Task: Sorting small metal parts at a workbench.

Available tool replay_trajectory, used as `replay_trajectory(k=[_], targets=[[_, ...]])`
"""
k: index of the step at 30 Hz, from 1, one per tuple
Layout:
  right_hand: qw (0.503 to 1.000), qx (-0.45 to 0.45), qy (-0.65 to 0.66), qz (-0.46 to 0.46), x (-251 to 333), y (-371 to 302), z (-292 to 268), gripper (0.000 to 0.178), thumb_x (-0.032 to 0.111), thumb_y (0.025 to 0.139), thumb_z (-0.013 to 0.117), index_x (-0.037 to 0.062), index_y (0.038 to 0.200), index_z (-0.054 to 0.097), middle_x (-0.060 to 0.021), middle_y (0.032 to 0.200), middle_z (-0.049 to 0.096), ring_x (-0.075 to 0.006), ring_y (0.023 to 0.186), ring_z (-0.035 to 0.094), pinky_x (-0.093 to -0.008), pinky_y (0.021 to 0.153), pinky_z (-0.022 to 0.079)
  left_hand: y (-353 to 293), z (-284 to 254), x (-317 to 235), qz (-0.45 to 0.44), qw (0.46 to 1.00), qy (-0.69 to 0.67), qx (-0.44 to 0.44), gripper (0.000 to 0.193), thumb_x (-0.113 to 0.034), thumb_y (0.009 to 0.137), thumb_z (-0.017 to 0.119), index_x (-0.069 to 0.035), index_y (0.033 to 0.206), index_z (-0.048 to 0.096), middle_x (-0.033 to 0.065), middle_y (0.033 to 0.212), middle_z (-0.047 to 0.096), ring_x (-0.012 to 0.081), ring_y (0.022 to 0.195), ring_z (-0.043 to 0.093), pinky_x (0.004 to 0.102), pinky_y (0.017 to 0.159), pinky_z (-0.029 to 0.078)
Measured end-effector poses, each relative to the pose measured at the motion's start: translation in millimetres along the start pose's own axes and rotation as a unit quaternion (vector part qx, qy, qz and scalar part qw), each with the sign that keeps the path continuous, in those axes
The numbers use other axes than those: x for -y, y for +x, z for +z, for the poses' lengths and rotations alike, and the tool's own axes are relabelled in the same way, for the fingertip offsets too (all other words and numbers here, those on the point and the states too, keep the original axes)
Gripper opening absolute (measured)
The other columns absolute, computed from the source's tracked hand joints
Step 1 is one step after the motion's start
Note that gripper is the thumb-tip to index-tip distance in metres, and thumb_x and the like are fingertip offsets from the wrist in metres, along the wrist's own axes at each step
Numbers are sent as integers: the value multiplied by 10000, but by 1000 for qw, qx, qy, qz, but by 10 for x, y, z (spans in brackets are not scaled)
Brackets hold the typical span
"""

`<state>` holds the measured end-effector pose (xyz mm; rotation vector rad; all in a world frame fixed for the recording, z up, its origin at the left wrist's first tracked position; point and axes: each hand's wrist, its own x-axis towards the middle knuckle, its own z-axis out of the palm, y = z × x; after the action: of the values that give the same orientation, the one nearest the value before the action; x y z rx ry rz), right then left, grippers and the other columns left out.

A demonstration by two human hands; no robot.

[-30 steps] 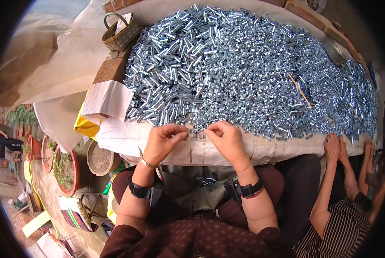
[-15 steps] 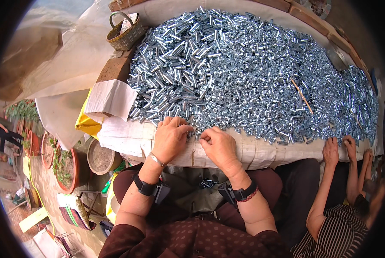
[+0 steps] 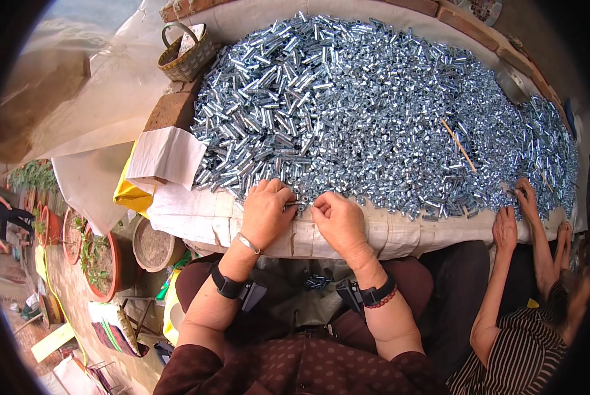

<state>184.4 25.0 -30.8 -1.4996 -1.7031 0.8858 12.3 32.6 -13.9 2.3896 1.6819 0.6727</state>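
Observation:
A wide heap of shiny silver metal tubes (image 3: 374, 112) covers the cloth-topped table (image 3: 387, 230), longer ones to the left and short ones to the right. At its near edge my left hand (image 3: 267, 210) is closed in a pinch, a small metal tube (image 3: 301, 205) at its fingertips. Facing it, my right hand (image 3: 339, 220) has thumb and forefinger pressed together. Whatever those right fingers hold is too small to make out. A narrow gap separates the two hands. Below them, a few dark metal pieces (image 3: 318, 282) lie on the cloth at my lap.
On the right, a co-worker's hands (image 3: 505, 230) work at the heap's edge. A thin wooden stick (image 3: 459, 146) lies on the tubes. Bricks (image 3: 169, 110) border the table, with a wicker basket (image 3: 188, 59) at the far left. Plant pots (image 3: 104, 263) stand on the left floor.
My hands stay at the heap's near edge, with only small finger movements. One of the co-worker's hands has reached farther into the tubes. The whole view has shifted slightly.

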Motion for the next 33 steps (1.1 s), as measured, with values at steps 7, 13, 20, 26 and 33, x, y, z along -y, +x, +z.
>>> replay_trajectory(k=[7,13,20,26,33], targets=[[967,-2,250,55,-40,34,-93,135,131,817,667,7,816,614,-22,696,633,-83,605,595,-227,547,467,-35,82,-56,-200,905,-371,-50,139,-120,787,710,-31,851,625,38,775,647,119,652,601,261,580,470],[914,59,389,103,103,31,-191,149,135,836,656,-2,867,607,-18,714,622,-63,626,579,-201,562,461,-65,69,-91,-296,699,-650,-24,293,-104,845,664,-6,1098,553,53,852,661,96,693,630,199,602,517],[905,82,412,73,104,20,-183,162,161,845,648,6,867,609,-21,722,622,-70,627,583,-190,556,449,-105,94,-33,-343,564,-750,38,247,-95,873,620,-2,1099,587,82,907,667,133,779,667,190,651,542],[887,50,444,121,53,30,-199,140,139,842,646,9,878,609,-33,727,631,-81,632,585,-206,584,455,-116,57,-124,-265,669,-691,72,211,-65,867,620,12,1063,608,103,937,677,146,818,666,219,708,536],[881,46,452,132,40,16,-213,141,131,837,653,-2,873,623,-49,754,648,-96,646,612,-216,624,490,-115,96,-135,-230,727,-644,64,213,-32,843,642,23,1047,616,93,934,680,114,823,641,229,726,525]])
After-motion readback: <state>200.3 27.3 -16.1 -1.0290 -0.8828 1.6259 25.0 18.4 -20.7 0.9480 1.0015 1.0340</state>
